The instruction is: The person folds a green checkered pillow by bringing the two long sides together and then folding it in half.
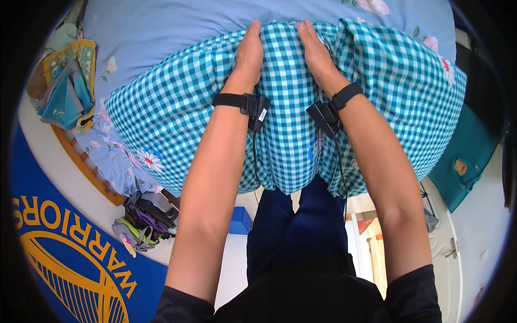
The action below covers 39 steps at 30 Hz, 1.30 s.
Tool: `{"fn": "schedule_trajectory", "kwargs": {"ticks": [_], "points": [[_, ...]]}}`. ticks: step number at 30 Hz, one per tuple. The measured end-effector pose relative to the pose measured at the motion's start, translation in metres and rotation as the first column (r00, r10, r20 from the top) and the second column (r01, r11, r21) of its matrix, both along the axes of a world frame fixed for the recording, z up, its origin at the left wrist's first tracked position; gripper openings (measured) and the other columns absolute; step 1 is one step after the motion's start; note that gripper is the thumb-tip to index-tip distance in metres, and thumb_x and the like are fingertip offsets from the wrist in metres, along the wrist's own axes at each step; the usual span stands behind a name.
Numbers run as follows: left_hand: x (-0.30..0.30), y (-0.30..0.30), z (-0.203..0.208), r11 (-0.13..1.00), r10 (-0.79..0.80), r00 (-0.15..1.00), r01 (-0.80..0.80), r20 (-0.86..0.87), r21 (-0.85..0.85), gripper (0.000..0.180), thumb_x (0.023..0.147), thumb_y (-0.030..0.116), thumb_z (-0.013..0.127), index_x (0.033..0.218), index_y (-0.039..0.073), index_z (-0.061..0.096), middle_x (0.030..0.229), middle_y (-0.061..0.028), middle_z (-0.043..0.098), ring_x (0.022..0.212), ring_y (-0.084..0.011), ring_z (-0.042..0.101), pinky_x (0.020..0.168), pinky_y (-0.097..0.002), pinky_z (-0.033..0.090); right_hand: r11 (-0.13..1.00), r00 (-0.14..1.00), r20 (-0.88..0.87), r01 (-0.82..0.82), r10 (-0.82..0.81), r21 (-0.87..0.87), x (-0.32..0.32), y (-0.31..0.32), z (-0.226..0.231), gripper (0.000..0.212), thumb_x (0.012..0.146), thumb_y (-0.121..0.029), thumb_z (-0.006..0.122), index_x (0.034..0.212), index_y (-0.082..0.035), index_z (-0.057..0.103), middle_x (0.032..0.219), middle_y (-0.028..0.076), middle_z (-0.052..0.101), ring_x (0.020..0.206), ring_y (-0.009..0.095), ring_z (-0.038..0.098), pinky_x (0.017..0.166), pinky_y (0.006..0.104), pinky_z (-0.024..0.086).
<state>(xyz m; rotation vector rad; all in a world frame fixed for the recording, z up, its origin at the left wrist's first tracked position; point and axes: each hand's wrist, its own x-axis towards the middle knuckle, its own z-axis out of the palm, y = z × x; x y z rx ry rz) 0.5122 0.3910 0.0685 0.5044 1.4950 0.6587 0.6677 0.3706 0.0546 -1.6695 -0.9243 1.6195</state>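
A large teal-and-white checked bed cloth point(288, 107) with a few printed daisies drapes over the front of the bed and down toward my legs. My left hand point(250, 51) rests edge-on against it near its far edge, fingers stretched out. Opposite, my right hand point(316, 51) lies on the cloth with fingers extended, palm turned inward. Between the two hands the fabric rises in a broad fold. To the right of my right hand, a layer of the cloth is doubled back in loose creases. Each wrist wears a black strap with a small device and cable.
Beneath the cloth is a blue flowered bedsheet point(151, 32). Folded fabrics point(70, 91) lie at the left bed edge, above a wooden bed rail point(89, 167). Bags point(142, 220) and a blue box point(240, 220) are lower down. A white door point(447, 264) stands at the right.
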Motion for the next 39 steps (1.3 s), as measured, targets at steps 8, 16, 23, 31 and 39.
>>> {"fn": "schedule_trajectory", "kwargs": {"ticks": [8,16,23,31,39], "points": [[-0.008,-0.085,0.019,0.972,-0.082,0.97,0.129,-0.231,0.197,0.067,0.108,0.044,0.035,0.154,-0.004,0.033,0.16,-0.0229,0.035,0.148,-0.034,0.034,0.121,-0.0393,0.025,0.997,0.996,-0.068,0.054,-0.058,-0.056,0.014,-0.064,0.04,0.074,0.108,-0.052,0.037,0.16,-0.001,0.022,0.167,0.015,0.023,0.155,0.027,0.02,0.125,0.0355,0.014],[-0.004,-0.224,0.039,0.951,-0.196,0.898,0.272,-0.393,0.149,0.062,0.11,0.038,0.031,0.152,-0.007,0.034,0.156,-0.029,0.037,0.145,-0.0415,0.036,0.12,-0.0434,0.028,0.975,0.982,-0.097,0.145,-0.163,-0.171,0.015,-0.19,0.055,0.068,0.11,-0.044,0.036,0.159,0.001,0.023,0.164,0.021,0.028,0.153,0.03,0.024,0.123,0.0366,0.02],[0.0,-0.277,0.041,0.955,-0.212,0.892,0.276,-0.399,0.11,0.058,0.11,0.033,0.032,0.152,-0.007,0.035,0.155,-0.0301,0.038,0.144,-0.0419,0.038,0.119,-0.0429,0.03,0.972,0.98,-0.075,0.168,-0.183,-0.164,0.018,-0.257,0.049,0.062,0.111,-0.037,0.038,0.156,0.004,0.026,0.163,0.021,0.03,0.151,0.028,0.028,0.123,0.0348,0.022],[-0.002,-0.319,0.042,0.989,-0.147,0.925,0.146,-0.351,-0.03,0.06,0.11,0.036,0.033,0.153,-0.004,0.035,0.156,-0.0257,0.04,0.144,-0.0342,0.041,0.118,-0.0379,0.03,0.972,0.99,0.037,0.138,-0.133,-0.188,0.019,-0.315,0.065,0.057,0.109,-0.034,0.042,0.154,0.0,0.034,0.157,0.021,0.04,0.147,0.03,0.037,0.12,0.0363,0.028],[-0.012,-0.363,0.04,0.935,-0.017,0.991,-0.032,-0.134,-0.354,0.067,0.106,0.051,0.037,0.16,0.012,0.029,0.162,-0.0087,0.035,0.146,-0.0249,0.035,0.108,-0.0433,0.034,0.967,0.994,0.006,0.109,-0.11,-0.231,0.026,-0.362,0.059,0.06,0.107,-0.038,0.045,0.154,-0.002,0.035,0.157,0.022,0.041,0.146,0.033,0.039,0.118,0.0371,0.031]]}}
